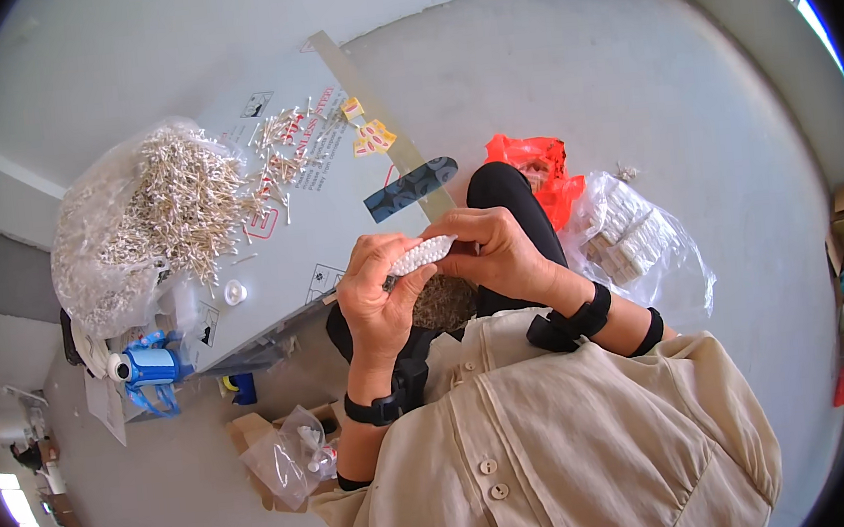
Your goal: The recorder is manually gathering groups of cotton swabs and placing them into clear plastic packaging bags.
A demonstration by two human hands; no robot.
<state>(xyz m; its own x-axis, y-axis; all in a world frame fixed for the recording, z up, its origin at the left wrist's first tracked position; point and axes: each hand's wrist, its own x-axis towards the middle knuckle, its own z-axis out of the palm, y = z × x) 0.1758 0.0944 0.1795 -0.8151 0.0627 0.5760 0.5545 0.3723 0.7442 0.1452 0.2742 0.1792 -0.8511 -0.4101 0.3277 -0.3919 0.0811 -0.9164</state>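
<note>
In front of my chest I hold a small clear pack of cotton swabs (421, 255), its row of white tips facing up. My left hand (376, 293) grips the pack's left end, with fingers behind and thumb in front. At its other end, the fingers of my right hand (504, 254) pinch the wrapping. Below the hands, between my knees, a brownish bundle (446, 304) is partly hidden; I cannot make out what it is. A large pile of loose cotton swabs (180, 189) spills from a clear plastic bag (91, 262) onto the table (340, 246).
Small yellow cards (371, 139) and a dark blue patterned strip (411, 190) lie by the table's right edge. A small white tub (235, 292) and a blue bottle (155, 365) stand nearer. Floor: a red bag (550, 177), a clear bag of white packs (631, 245), a cardboard box (251, 434).
</note>
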